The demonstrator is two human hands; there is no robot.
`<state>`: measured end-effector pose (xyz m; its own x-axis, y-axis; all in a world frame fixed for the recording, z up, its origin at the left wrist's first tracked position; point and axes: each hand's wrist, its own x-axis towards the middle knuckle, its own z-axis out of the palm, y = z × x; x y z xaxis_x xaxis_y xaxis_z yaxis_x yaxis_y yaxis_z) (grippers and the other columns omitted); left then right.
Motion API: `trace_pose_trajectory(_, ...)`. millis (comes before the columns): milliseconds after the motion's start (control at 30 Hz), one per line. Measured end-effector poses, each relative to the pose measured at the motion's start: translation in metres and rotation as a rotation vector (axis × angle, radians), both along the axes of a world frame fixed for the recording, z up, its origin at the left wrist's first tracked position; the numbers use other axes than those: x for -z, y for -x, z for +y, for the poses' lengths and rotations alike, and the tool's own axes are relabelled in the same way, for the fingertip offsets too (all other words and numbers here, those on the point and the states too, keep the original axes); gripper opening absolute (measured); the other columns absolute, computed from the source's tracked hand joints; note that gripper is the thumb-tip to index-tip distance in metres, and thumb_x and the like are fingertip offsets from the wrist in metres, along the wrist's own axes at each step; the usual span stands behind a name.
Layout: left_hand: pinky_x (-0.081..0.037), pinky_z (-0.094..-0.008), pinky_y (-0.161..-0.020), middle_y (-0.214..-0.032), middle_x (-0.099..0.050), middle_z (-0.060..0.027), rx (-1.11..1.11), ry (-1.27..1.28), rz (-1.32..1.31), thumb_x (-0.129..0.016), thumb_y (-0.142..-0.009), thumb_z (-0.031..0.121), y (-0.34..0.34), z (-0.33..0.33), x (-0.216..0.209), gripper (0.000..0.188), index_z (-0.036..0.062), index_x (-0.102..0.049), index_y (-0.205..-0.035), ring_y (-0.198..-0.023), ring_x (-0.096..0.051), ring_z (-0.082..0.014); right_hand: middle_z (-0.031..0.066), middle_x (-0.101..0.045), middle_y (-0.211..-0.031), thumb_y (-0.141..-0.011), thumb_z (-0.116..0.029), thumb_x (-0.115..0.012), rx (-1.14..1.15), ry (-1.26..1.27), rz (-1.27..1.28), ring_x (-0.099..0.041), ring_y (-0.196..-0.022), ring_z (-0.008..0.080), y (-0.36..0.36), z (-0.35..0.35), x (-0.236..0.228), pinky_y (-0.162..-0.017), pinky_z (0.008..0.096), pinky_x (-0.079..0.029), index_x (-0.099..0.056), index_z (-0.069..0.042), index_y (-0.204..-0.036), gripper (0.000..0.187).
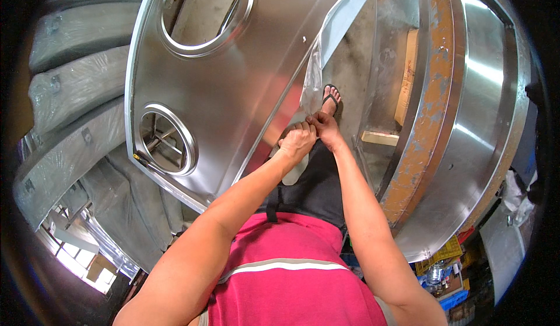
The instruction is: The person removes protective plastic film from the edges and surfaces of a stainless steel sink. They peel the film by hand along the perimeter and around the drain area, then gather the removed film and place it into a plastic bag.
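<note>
The pink shirt (291, 279) is filling the bottom of the view. Beyond it both hands are pinching together at the steel panel's (233, 81) lower edge: the left hand (297, 141) and right hand (324, 126) are each closing on the clear protective film (335, 25), apparently starting to peel it. The next pull probably needs a firm hold on that thin corner. A big steel drum (466, 104) is crowding the right, and a sandalled foot (330, 100) is standing just beyond the hands.
</note>
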<state>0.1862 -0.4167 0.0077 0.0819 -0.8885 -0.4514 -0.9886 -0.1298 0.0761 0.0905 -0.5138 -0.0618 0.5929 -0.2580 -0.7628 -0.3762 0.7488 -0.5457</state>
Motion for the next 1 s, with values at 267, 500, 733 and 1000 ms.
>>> trace_pose_trajectory(267,-0.056,-0.0353,-0.076,-0.103,-0.065,-0.0152,-0.119,-0.026,0.072,-0.083,-0.063,0.021,0.001,0.000,0.017,0.057,-0.0003,-0.058,-0.110,-0.093,-0.067,-0.0277,-0.0036,-0.060,-0.077,-0.098,-0.021,-0.071,-0.106,0.139,-0.073,-0.051,-0.071,0.0072,-0.008,-0.009,0.022,-0.063,0.0256,-0.042,-0.067,-0.003,-0.086,0.022)
trace_pose_trajectory(500,-0.056,-0.0403,-0.082,-0.104,-0.062,-0.0137,-0.238,-0.073,0.100,-0.073,-0.076,0.016,0.002,-0.013,0.039,0.040,0.0022,-0.058,-0.110,-0.098,-0.066,-0.0297,-0.0012,-0.064,-0.081,-0.098,-0.026,-0.071,-0.086,-0.033,-0.088,-0.058,-0.076,0.0101,-0.008,-0.024,0.037,-0.071,0.0268,-0.049,-0.068,-0.004,-0.093,0.023)
trace_pose_trajectory(733,-0.057,-0.0512,-0.077,-0.114,-0.065,-0.0269,-0.586,0.018,0.351,-0.060,-0.095,0.020,0.056,0.016,-0.080,0.029,-0.0046,-0.059,-0.109,-0.090,-0.071,-0.0417,0.0031,-0.070,-0.098,-0.098,-0.026,-0.072,0.459,-0.530,-0.143,-0.068,-0.090,0.0158,0.057,-0.012,-0.011,-0.084,0.0318,-0.057,-0.061,-0.005,-0.125,0.036)
trace_pose_trajectory(1000,-0.054,-0.0524,-0.075,-0.094,-0.071,-0.0192,-0.581,-0.310,0.517,-0.064,-0.096,0.032,0.008,0.110,-0.150,0.027,0.0050,-0.066,-0.095,-0.089,-0.069,-0.0411,0.0066,-0.075,-0.094,-0.087,-0.024,-0.081,-0.022,0.184,-0.034,-0.068,-0.085,0.0136,0.017,0.087,-0.086,-0.079,0.0294,-0.054,-0.073,0.001,-0.101,0.030)
